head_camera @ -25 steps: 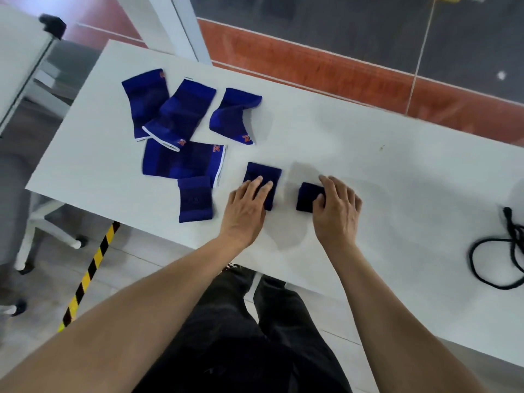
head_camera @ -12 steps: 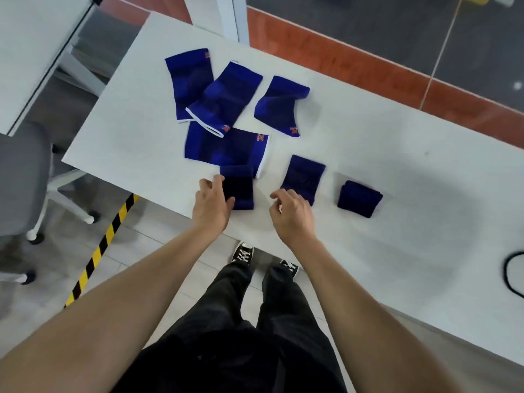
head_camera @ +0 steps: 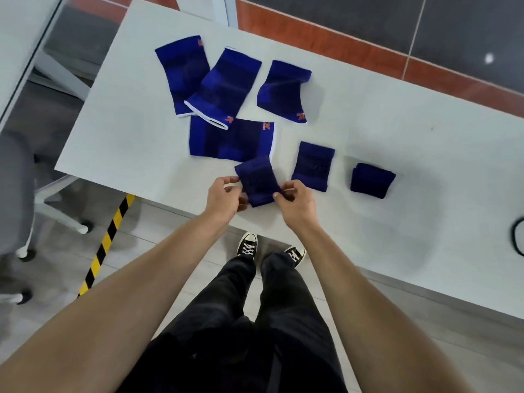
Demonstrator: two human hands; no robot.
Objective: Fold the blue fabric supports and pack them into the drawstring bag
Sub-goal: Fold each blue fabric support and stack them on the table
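From the head camera I look down on a white table (head_camera: 368, 154) with blue fabric supports spread over it. At the far right edge a black cord (head_camera: 517, 236) is cut off by the frame, so I cannot tell what it belongs to, and I see no bag anywhere in view. At far left a grey chair (head_camera: 14, 194) is only partly visible. My left hand (head_camera: 224, 197) and right hand (head_camera: 295, 199) hold a small dark blue support (head_camera: 256, 181) between them at the near table edge; each hand pinches one side of it, fingers curled in, thumbs on top. The lower corners of that piece are hidden behind my fingers, and I cannot tell whether it is lifted clear of the table or resting on it. Just to its right lies a folded support (head_camera: 313, 165), flat, and further right a smaller, thicker folded one (head_camera: 371, 180), apart from each other. Behind my hands a wide flat support (head_camera: 231, 139) lies unfolded; its near edge touches or slips under the held piece. Farther back three more unfolded supports lie: two overlapping at left (head_camera: 181, 75) (head_camera: 224, 86), one alone at right (head_camera: 283, 90). Orange logos on them are too blurred to read.
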